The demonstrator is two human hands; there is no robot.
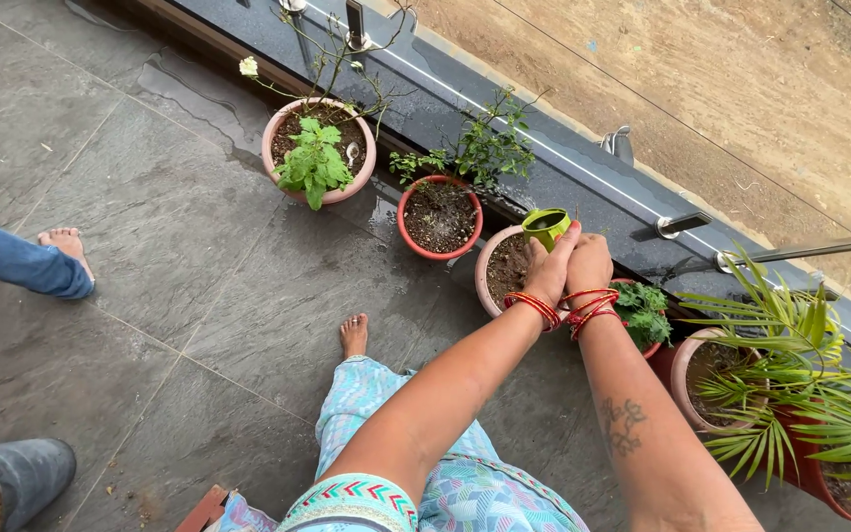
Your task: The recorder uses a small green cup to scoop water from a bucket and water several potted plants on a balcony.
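Observation:
A small green cup [546, 227] is tilted over a pale pink pot [490, 268] of dark soil. My left hand [551, 268] is pressed flat against the cup's near side. My right hand [589, 262] wraps the cup from the right, fingers curled round it. Both wrists carry red bangles [583, 305]. Just right of my hands a low leafy green plant [640, 311] grows in a red pot. My bare foot [353, 335] stands on the grey floor tiles below the pots.
Along the dark ledge [583, 172] stand a red pot [437, 219] with a thin shrub and a pink pot [317, 148] with a leafy plant. Palm plants [800, 379] fill the right. Another person's foot [63, 244] is at left. A grey pot [12, 478] sits bottom left.

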